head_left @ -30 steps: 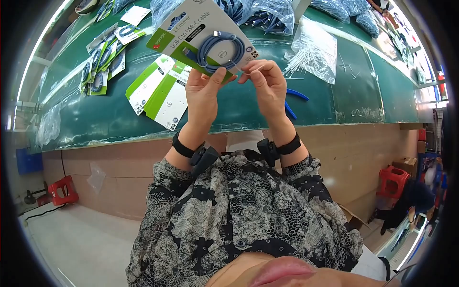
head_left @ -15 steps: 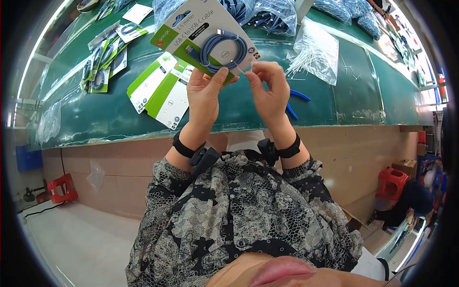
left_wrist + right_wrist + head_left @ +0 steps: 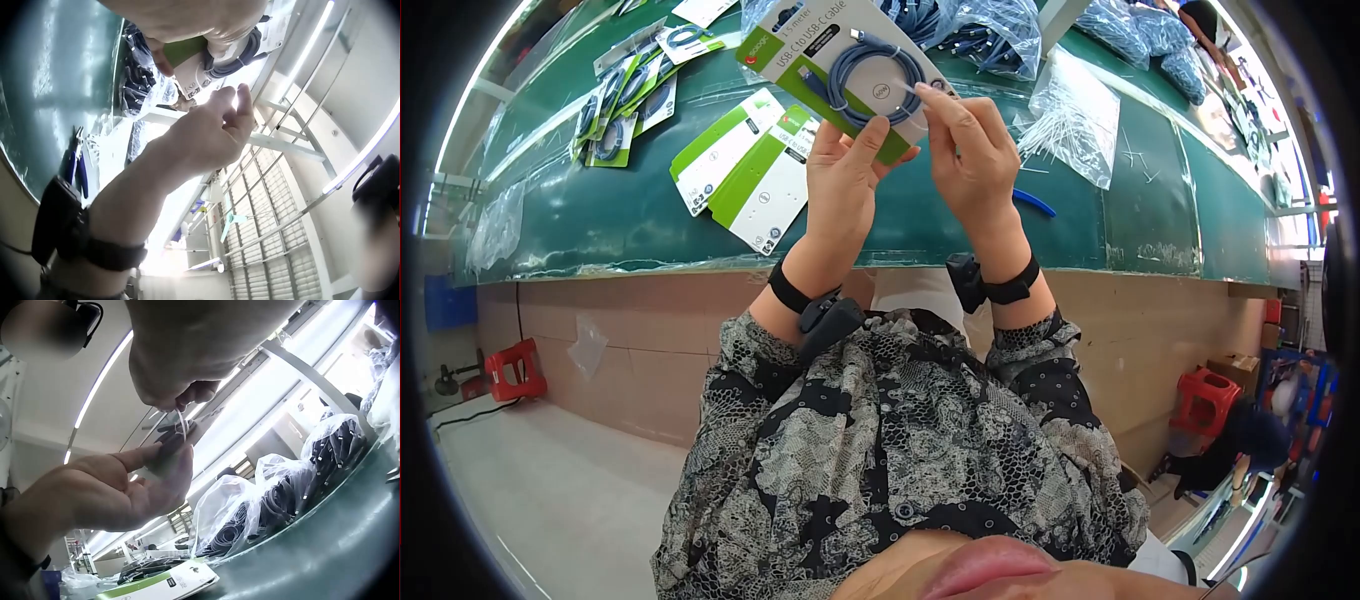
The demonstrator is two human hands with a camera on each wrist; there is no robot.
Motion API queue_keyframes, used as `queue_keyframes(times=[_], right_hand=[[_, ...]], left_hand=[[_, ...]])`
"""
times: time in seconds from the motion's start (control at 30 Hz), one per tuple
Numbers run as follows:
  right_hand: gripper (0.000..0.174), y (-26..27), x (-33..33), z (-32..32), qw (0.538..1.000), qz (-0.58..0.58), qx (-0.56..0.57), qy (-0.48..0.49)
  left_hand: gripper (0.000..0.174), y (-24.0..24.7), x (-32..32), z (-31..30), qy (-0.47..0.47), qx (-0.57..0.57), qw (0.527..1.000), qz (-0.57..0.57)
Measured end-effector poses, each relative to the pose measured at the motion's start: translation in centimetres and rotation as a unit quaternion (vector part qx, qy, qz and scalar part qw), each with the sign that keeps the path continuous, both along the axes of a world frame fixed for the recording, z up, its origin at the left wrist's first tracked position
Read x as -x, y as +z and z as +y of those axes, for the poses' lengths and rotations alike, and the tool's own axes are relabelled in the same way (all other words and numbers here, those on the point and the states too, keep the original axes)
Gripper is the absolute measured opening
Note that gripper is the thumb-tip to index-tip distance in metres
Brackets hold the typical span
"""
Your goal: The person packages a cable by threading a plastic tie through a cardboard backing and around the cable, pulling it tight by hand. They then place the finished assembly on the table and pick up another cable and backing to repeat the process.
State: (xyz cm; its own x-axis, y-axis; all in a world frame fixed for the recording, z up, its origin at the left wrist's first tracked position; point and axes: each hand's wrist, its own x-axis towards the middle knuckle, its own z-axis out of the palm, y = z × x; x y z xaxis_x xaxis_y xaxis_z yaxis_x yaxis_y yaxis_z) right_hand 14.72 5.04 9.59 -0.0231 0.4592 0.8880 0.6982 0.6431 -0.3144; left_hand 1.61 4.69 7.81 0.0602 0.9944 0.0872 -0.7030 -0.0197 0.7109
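My left hand (image 3: pixel 840 190) grips the lower edge of a green and white packaging card (image 3: pixel 793 62), thumb on its front. A coiled blue USB-C cable (image 3: pixel 837 85) lies against the card's face. My right hand (image 3: pixel 980 160) is at the card's right edge, fingertips over the coil's side. Between its thumb and fingers it pinches a thin white cable tie (image 3: pixel 182 425), which runs to the card and cable in the right wrist view. In the left wrist view, the left fingers partly cover the card and coil.
Loose printed cards (image 3: pixel 730 150) lie left of the hands, with a pile of carded cables (image 3: pixel 615 135) beyond. A bag of white ties (image 3: pixel 1080 120) lies to the right. Blue-handled pliers (image 3: pixel 76 162) rest near the right forearm. Bagged cables (image 3: pixel 1000 35) stand at the back.
The right hand has risen from below the coil's lower right to the card's right edge, pulling the tie upward. The left hand and card shift slightly right in the head view.
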Motion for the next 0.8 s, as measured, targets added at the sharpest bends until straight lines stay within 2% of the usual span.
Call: queue_keyframes(times=[0.07, 0.3, 0.4, 0.53, 0.8], right_hand=[[0.029, 0.4, 0.2, 0.1, 1.0, 0.002, -0.002, 0.008], [0.029, 1.1, 0.3, 0.9, 0.999, 0.031, -0.026, 0.031], [0.028, 0.6, 0.0, 0.5, 0.996, -0.078, -0.042, 0.001], [0.028, 0.6, -0.3, -0.2, 0.993, -0.117, 0.01, -0.035], [0.027, 0.4, 0.2, 0.2, 0.985, -0.16, -0.011, -0.061]], left_hand=[[0.022, 0.1, 0.2, -0.1, -0.037, 0.038, 0.997, -0.047], [0.023, -0.3, -0.3, -0.4, -0.018, 0.023, 0.999, -0.022], [0.023, -0.4, 0.1, 0.0, 0.002, 0.011, 1.0, -0.006], [0.021, -0.7, 0.5, 0.5, 0.031, -0.001, 0.999, 0.026], [0.019, -1.7, 0.2, 1.0, 0.121, -0.08, 0.983, 0.114]])
